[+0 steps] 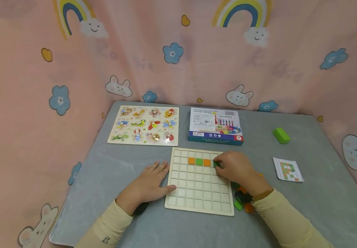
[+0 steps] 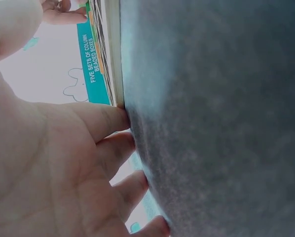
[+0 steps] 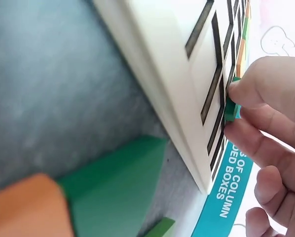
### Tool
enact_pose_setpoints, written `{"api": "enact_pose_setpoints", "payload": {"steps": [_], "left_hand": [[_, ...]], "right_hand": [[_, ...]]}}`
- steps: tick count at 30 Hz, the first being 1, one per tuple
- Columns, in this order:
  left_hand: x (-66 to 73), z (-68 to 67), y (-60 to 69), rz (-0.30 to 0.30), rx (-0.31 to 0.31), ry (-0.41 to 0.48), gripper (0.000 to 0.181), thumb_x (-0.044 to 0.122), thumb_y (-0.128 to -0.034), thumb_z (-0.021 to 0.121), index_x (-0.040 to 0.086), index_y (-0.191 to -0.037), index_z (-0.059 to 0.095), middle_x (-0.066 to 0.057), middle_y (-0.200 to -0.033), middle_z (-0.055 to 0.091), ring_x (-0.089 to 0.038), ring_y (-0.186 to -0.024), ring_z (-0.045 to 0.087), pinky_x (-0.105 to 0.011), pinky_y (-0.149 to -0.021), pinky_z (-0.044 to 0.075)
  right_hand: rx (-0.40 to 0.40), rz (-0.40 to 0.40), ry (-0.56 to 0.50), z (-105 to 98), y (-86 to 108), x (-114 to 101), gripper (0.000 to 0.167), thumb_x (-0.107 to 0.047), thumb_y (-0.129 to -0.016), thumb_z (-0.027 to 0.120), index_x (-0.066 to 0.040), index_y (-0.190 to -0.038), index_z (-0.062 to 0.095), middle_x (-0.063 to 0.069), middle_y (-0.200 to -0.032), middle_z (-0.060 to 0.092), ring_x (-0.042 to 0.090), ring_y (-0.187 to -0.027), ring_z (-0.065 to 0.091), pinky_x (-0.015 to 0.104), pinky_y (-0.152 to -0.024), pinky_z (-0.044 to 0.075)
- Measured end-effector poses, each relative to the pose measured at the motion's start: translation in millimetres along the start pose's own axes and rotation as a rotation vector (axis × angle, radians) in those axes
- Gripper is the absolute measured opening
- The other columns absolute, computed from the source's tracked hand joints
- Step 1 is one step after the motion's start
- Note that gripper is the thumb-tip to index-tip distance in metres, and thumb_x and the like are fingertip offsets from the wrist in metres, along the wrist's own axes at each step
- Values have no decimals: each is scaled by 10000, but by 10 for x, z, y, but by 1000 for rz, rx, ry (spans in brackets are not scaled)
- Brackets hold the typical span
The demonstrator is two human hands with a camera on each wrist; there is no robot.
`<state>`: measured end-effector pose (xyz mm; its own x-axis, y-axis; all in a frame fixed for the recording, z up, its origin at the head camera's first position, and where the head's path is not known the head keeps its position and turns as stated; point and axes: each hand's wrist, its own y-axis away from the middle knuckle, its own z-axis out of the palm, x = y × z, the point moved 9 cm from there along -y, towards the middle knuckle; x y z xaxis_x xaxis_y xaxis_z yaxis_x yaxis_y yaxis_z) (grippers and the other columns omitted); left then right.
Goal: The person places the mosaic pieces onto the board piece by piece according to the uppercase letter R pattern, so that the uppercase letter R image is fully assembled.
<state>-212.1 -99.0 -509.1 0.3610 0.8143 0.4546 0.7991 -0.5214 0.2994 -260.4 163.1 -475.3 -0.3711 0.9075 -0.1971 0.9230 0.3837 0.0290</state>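
Observation:
A pale wooden grid board (image 1: pixel 193 196) lies on the grey table in the head view. In one of its upper rows sit an orange tile (image 1: pixel 191 161), a light green tile (image 1: pixel 199 162) and a second orange tile (image 1: pixel 207 162), side by side. My right hand (image 1: pixel 237 168) pinches a dark green tile (image 3: pixel 231 109) between thumb and fingers, at the board in that same row, to the right of the orange one. My left hand (image 1: pixel 148 182) lies with fingers extended at the board's left edge, its thumb over the rim.
Loose orange and green tiles (image 1: pixel 238 205) lie right of the board, partly under my right wrist. Farther right are a pattern card (image 1: pixel 288 169) and a light green block (image 1: pixel 281 135). An insect puzzle board (image 1: pixel 144 134) and a bead set box (image 1: pixel 215 125) lie behind.

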Motion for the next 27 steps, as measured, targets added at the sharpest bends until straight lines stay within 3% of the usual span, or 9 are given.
{"api": "enact_pose_setpoints", "payload": {"steps": [8,17,21,23,27], "left_hand": [[-46,73,-49,9,18,-1,953,695,-1032,515,84,-1706,231,-89,-1763,191,-344,-1627,96,-577,-1282,120],[50,-40,30,0,5,-1,904,639,-1050,541,48,-1687,291,-116,-1750,244,-366,-1619,144,-575,-1279,158],[53,-43,40,-3,8,-11,852,600,-1071,533,51,-1684,309,-104,-1751,245,-360,-1619,150,-571,-1279,160],[53,-41,44,-6,9,-14,822,575,-1084,525,52,-1682,316,-100,-1753,242,-357,-1620,149,-568,-1280,157],[59,-38,50,-11,11,-13,789,542,-1097,521,50,-1681,319,-98,-1754,238,-353,-1621,147,-562,-1281,158]], "right_hand": [[32,-70,6,-16,-2,-76,131,-217,-909,857,-127,-1001,877,25,-1018,791,259,-976,734,473,-849,612],[30,-63,-16,-34,-18,-99,152,-174,-921,796,-124,-1043,870,42,-1046,789,272,-980,732,474,-818,614],[37,-5,-132,-109,46,39,266,-97,-939,703,-72,-1172,829,106,-1148,775,294,-1027,706,514,-880,594],[39,31,-192,-174,119,151,284,-77,-964,675,-63,-1212,811,133,-1203,757,290,-952,677,507,-802,590],[32,85,-183,-274,333,402,279,-106,-982,691,-99,-1233,813,150,-1271,729,304,-955,659,493,-766,573]]}}
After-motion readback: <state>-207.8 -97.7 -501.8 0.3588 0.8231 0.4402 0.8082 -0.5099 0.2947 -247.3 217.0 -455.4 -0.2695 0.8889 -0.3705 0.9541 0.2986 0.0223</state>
